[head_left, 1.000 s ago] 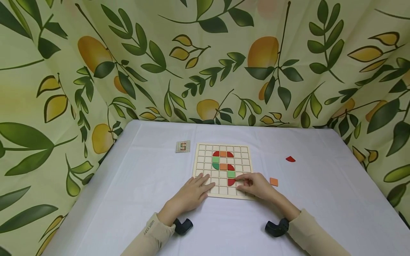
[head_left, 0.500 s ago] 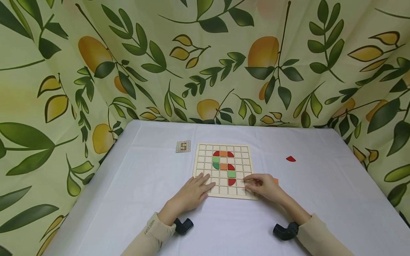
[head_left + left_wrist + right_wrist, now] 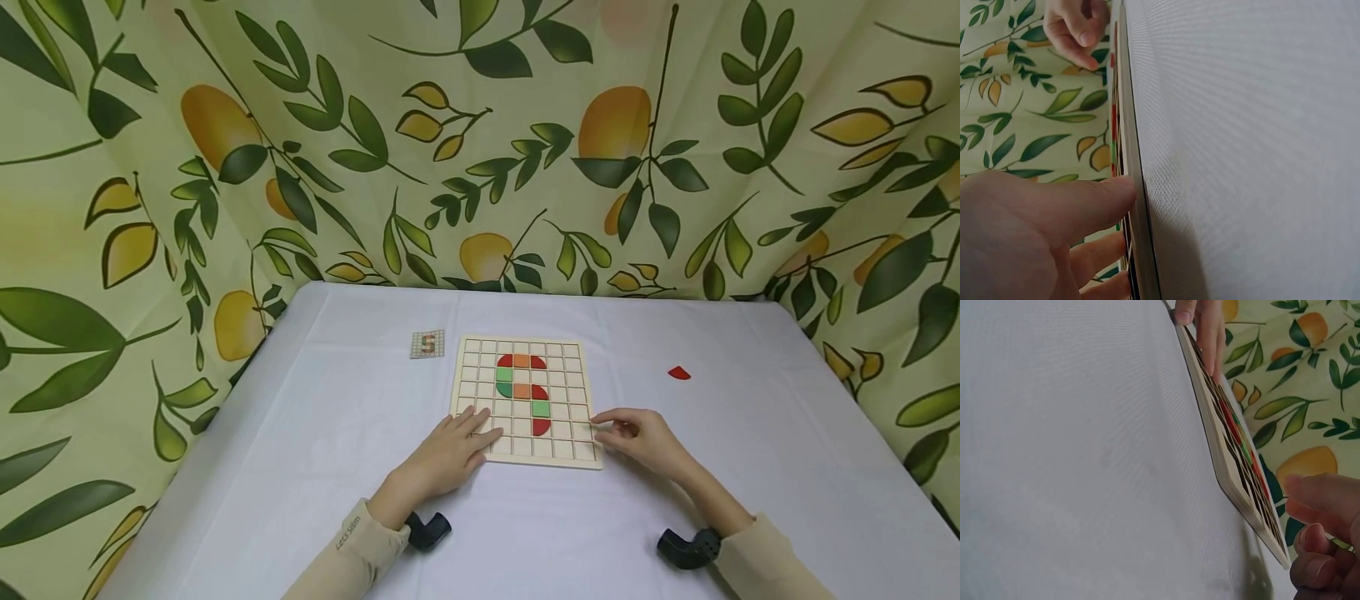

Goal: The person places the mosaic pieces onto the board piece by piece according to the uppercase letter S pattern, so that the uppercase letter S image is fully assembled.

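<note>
A pale wooden grid board [image 3: 558, 392] lies on the table with red, orange and green pieces forming an S shape. Its lowest piece is a red quarter-round [image 3: 541, 427]. Flat across the board's lower left corner rests my left hand [image 3: 450, 454], fingers spread. In the left wrist view the left thumb [image 3: 1104, 197] touches the board's near edge. My right hand [image 3: 641, 437] hovers at the board's right edge, its thumb and forefinger apart with nothing between them. From the right wrist view the other fingers [image 3: 1316, 572] bend loosely. The orange square tile is hidden behind the right hand.
A small pattern card [image 3: 427, 344] showing the S lies beyond the board's upper left corner. To the right, a loose red piece [image 3: 679, 372] lies on the white tablecloth [image 3: 337, 392]. A fruit-and-leaf patterned curtain [image 3: 510, 167] hangs around the table.
My right hand has drawn back rightward from the lowest red piece to beyond the board's edge, covering the orange tile from view. The left hand has stayed put.
</note>
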`<state>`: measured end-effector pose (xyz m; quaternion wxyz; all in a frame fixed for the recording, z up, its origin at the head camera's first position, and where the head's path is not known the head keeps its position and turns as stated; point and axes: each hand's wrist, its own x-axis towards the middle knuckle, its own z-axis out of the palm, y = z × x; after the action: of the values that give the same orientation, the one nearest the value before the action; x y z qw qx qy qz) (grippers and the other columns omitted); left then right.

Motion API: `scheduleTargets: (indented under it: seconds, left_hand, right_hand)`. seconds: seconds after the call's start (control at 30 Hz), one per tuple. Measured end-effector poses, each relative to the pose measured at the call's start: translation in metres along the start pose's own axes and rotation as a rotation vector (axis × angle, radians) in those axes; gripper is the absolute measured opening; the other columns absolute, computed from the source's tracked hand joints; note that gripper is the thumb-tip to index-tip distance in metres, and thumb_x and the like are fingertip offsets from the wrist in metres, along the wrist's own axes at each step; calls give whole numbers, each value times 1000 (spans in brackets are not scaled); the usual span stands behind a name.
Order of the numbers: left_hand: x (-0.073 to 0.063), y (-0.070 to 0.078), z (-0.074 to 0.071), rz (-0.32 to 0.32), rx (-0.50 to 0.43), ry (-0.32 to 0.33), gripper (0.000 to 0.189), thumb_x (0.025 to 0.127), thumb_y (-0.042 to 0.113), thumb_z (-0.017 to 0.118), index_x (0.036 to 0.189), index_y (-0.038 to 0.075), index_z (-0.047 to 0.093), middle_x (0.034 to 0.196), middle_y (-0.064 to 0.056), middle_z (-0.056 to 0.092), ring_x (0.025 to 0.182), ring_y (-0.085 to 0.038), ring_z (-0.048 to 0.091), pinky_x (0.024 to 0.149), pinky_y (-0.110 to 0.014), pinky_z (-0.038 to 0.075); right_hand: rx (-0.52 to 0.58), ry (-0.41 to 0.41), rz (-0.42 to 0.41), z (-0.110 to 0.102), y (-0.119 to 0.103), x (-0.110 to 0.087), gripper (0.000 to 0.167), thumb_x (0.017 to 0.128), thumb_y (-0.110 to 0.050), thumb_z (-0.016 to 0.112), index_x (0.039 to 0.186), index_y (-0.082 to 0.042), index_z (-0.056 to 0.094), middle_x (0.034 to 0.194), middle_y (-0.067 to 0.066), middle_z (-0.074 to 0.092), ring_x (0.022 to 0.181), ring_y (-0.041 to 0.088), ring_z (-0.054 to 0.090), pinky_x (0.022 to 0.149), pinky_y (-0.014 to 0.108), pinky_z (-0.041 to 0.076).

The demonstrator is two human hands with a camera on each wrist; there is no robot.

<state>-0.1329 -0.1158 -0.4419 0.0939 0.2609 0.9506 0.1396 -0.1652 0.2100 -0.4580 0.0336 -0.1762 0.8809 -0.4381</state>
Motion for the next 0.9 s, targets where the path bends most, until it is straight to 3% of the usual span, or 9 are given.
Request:
scheduleTargets:
  seconds: [0.23, 0.47, 0.9]
  left_hand:
    - [-1, 0, 0, 5, 2, 2, 42, 101, 24, 46, 143, 22, 48, 158, -8, 34, 148, -32, 29, 120, -54, 29]
    - [-1, 0, 0, 4, -6, 3, 42, 101, 23, 47, 143, 21, 48, 158, -9, 34, 149, -33, 29, 121, -54, 29]
    - [0, 0, 0, 4, -4, 6, 42, 101, 23, 46, 143, 21, 48, 158, -9, 34, 149, -33, 29, 121, -54, 28]
  right_hand:
    - [-7, 68, -44, -12, 12, -9, 21, 80, -6, 75, 99, 1, 71, 62, -8, 49, 53, -5, 40, 46, 15, 37]
    - [-81, 96, 76, -26, 22, -12, 25, 81, -12, 76, 102, 0, 71, 66, -8, 49, 58, -3, 42, 49, 15, 37]
    - [-114, 88, 170, -37, 31, -19, 33, 81, -14, 76, 109, 2, 69, 66, -4, 49, 60, 0, 41, 51, 18, 35]
